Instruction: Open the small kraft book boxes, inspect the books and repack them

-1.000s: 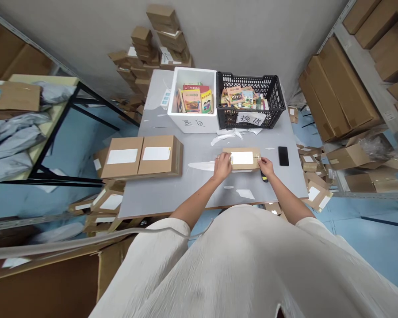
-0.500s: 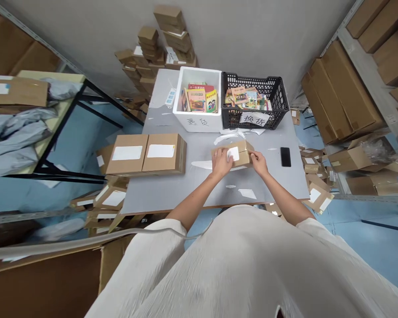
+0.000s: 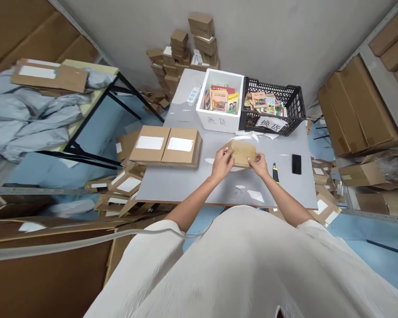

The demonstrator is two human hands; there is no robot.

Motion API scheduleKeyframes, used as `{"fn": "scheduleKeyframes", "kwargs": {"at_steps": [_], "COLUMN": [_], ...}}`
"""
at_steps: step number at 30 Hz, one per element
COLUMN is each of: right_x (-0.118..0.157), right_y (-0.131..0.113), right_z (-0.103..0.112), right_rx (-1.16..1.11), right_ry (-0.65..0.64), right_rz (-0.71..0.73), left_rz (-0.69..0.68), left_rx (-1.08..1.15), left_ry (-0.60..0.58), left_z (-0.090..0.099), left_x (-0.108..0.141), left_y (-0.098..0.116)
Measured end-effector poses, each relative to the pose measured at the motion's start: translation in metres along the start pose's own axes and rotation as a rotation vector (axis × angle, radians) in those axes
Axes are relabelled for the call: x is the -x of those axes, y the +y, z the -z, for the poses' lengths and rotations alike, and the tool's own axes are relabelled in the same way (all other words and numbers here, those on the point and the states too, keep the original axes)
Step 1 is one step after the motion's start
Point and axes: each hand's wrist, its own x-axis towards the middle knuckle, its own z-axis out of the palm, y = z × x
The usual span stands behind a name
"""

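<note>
A small brown cardboard box [image 3: 242, 152] sits on the grey table, tilted a little, with shiny tape across the face turned up. My left hand [image 3: 223, 163] is at the box's left end, fingers bent over its edge. At the right end, my right hand [image 3: 259, 165] grips the box, thumb on the upper face and fingers along the side. A box cutter [image 3: 275, 172] with a yellow and black handle lies just right of my right hand. The underside of the small box is hidden.
Two larger labelled boxes [image 3: 166, 145] stand left on the table [image 3: 172, 187]. Behind are a white foam bin [image 3: 219, 122] and a black crate [image 3: 272, 125], both holding books. A phone [image 3: 296, 164] lies at right; paper scraps [image 3: 255, 195] lie near the front edge.
The small box has been turned, so its white label no longer shows and a taped face is up. The box cutter has come into sight beside my right hand. The view has shifted left.
</note>
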Motion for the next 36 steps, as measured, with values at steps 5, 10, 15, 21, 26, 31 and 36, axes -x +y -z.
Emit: {"fn": "scheduleKeyframes", "kwargs": {"at_steps": [5,10,15,21,26,31,36], "right_x": [0.001,0.000,-0.003,-0.001,0.001,-0.003,-0.010], "right_y": [-0.018,-0.022,-0.006,0.016,0.019,0.020,0.034], "right_z": [-0.027,-0.025,0.014,0.061,0.066,0.063,0.062], "right_rx": [-0.014,0.038,0.075,0.059,-0.009,-0.095,-0.108], "right_ry": [-0.036,-0.006,0.059,0.078,0.080,0.080,0.063], "right_rz": [0.050,0.119,0.134,0.080,0.052,0.089,-0.029], "left_rz": [0.048,0.092,0.079,0.000,-0.149,-0.311,-0.252], "left_rx": [0.049,0.125,0.202,0.045,-0.107,-0.130,-0.267], "left_ry": [0.035,-0.004,-0.105,-0.182,-0.230,-0.357,-0.318], "left_z": [0.017,0.015,-0.009,-0.040,-0.051,-0.060,-0.058], "left_x": [0.007,0.002,-0.008,-0.016,-0.024,-0.024,-0.019], "left_y": [-0.024,-0.027,-0.004,0.026,0.049,0.074,0.085]}}
